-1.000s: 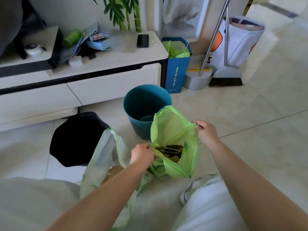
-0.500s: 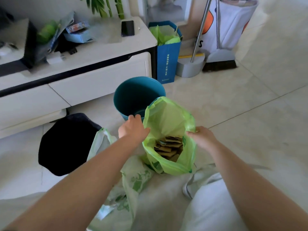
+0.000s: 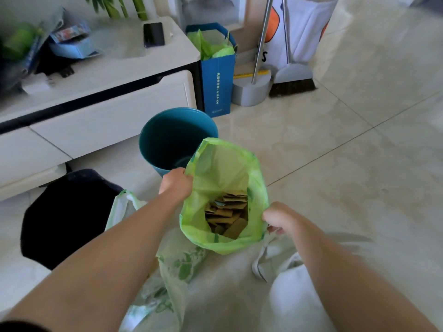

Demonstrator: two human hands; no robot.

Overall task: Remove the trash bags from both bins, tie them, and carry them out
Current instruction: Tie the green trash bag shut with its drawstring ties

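Green trash bag (image 3: 223,168) held open between both hands, left hand (image 3: 176,182), right hand (image 3: 279,218)

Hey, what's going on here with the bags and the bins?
A person is holding a bright green plastic trash bag open by its rim, the left hand on the far-left edge and the right hand on the near-right edge. Brown cardboard scraps lie inside, and the bag is not tied yet. It sits on the floor just in front of the round teal plastic bin, which looks empty. A paler, leaf-printed plastic bag lies untied beside the black bin.
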